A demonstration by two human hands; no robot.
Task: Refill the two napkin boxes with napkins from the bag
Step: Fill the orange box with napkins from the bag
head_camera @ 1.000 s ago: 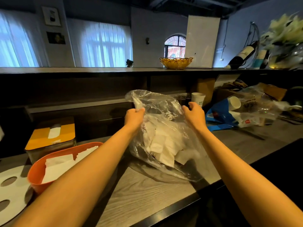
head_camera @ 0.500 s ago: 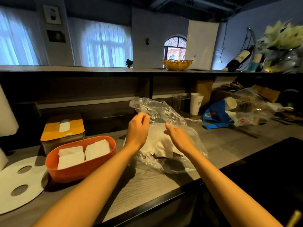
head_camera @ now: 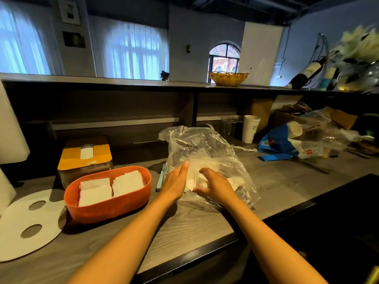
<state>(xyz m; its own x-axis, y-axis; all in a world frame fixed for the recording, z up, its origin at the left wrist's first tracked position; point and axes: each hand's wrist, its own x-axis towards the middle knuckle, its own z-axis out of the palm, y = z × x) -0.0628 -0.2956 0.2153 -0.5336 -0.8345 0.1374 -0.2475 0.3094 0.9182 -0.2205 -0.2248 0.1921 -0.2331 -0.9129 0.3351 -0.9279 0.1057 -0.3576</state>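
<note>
Napkins [head_camera: 196, 171] are seen in a clear plastic bag [head_camera: 196, 144] lying on the grey counter [head_camera: 184, 228]. Left hand [head_camera: 176, 181], fingers straight and together, is laid against the bag's side; right hand [head_camera: 213, 185], fingers spread, is pressed on top. Orange napkin box [head_camera: 108, 208], filled, is placed left; yellow-lidded box [head_camera: 85, 155] is set behind it.

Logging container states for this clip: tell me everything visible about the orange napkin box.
The orange napkin box is an open, oval tub with smooth walls that look like plastic. It stands upright on the grey wood-grain counter, left of the clear plastic bag and in front of the yellow-lidded box. White napkins lie inside in side-by-side stacks, roughly level with the rim. Neither hand touches it; the left hand is off to its right, at the bag.
</note>
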